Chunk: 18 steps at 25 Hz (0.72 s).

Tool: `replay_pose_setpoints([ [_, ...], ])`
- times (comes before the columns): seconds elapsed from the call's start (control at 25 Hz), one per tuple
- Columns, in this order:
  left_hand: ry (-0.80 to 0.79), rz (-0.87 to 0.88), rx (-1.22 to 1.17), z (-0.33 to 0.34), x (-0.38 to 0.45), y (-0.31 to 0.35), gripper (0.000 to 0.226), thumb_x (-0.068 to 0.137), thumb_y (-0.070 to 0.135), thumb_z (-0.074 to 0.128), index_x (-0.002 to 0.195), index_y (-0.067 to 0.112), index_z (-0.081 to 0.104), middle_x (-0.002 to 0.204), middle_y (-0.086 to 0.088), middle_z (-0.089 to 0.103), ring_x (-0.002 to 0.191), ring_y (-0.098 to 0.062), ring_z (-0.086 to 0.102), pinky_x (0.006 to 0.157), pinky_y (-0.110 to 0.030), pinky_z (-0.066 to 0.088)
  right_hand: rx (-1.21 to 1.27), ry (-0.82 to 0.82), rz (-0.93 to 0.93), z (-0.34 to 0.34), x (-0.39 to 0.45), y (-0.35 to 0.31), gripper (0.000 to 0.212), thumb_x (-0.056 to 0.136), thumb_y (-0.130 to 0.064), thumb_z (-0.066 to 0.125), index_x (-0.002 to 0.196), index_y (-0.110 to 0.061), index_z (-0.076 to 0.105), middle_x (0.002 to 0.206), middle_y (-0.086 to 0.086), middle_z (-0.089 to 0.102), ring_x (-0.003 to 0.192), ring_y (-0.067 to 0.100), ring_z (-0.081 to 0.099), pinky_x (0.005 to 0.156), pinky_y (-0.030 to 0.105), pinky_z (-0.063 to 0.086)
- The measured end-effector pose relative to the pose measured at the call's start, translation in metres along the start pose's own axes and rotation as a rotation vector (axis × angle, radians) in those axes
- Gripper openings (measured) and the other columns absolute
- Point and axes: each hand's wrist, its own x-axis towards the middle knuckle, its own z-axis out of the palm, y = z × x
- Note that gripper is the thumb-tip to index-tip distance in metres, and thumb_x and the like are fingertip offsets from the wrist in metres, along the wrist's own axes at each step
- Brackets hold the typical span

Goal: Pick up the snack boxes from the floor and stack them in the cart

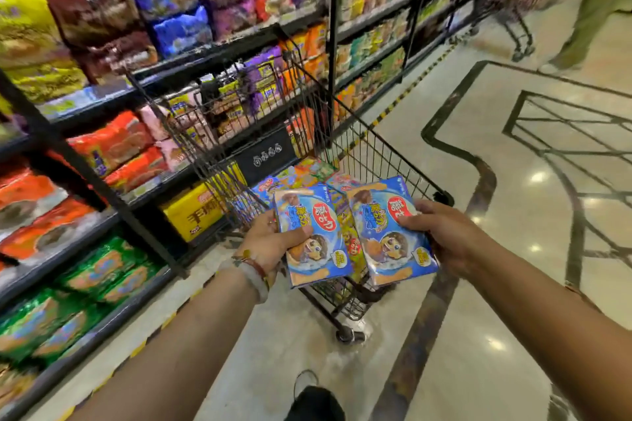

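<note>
Nearest to me, at the bottom edge, I see one dark trouser leg [314, 403] and one pale shoe [305, 381] on the glossy tiled floor [478, 369]. Two bare forearms reach forward from there. My left hand [270, 243], with a bangle and thread bracelets [253, 272] at the wrist, grips one blue snack box [313, 236] along its left edge, thumb curled over the front face. My right hand [444, 236] grips a second blue snack box [390, 229] at its right edge, thumb pressed on the front and fingers wrapped behind. The two boxes match: flat, glossy blue, each with a red oval logo near the top, a cartoon face with brown hair below it, and a small yellow badge at the lower corner. Both are held side by side, slightly tilted, above the near end of one black wire shopping cart [376, 154], neither touching the floor. Between and beyond them, more colourful boxes [307, 174] lie in the cart's basket; I cannot count them. To the left run black shelves [113, 202] of green, orange, yellow, brown, blue and purple snack bags. Far off at upper right, blurred, one person in olive trousers [595, 14] stands beside a second cart [516, 20].
</note>
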Motion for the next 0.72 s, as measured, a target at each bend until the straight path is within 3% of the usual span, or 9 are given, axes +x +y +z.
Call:
replay_pose_setpoints([
  [0.24,-0.062,0.0,-0.037,0.005,0.084,0.023,0.04,0.072,-0.009,0.068,0.11,-0.003,0.057,0.087,-0.011,0.073,0.075,-0.026,0.069,0.071,-0.045,0.057,0.129,0.094,0.126,0.011,0.047,0.006,0.031,0.081,0.001,0.059,0.112,0.001,0.058,0.104,0.026,0.067,0.092,0.041,0.064,0.088,0.056,0.049],
  [0.4,-0.038,-0.002,-0.001,-0.006,0.111,0.033,0.039,0.073,-0.007,0.07,0.109,0.002,0.058,0.091,-0.01,0.073,0.082,-0.029,0.069,0.077,-0.047,0.056,0.145,0.087,0.158,0.009,0.079,-0.002,0.044,0.066,-0.007,0.066,0.108,0.001,0.058,0.102,0.026,0.068,0.08,0.037,0.067,0.078,0.052,0.054],
  [0.6,0.031,-0.065,-0.012,-0.013,0.134,0.019,0.05,0.069,-0.004,0.077,0.115,0.0,0.057,0.102,-0.017,0.07,0.092,-0.034,0.067,0.086,-0.056,0.051,0.107,0.041,0.178,0.004,0.128,-0.014,0.017,0.087,0.0,0.055,0.102,-0.002,0.061,0.097,0.024,0.07,0.071,0.034,0.069,0.066,0.049,0.057],
  [0.72,0.117,-0.098,-0.022,-0.007,0.141,0.007,0.051,0.063,0.002,0.082,0.109,0.009,0.06,0.099,-0.011,0.071,0.089,-0.03,0.068,0.084,-0.051,0.054,0.071,-0.017,0.23,0.003,0.166,-0.012,0.014,0.089,0.001,0.053,0.1,-0.001,0.061,0.09,0.021,0.072,0.068,0.032,0.07,0.058,0.043,0.059],
])
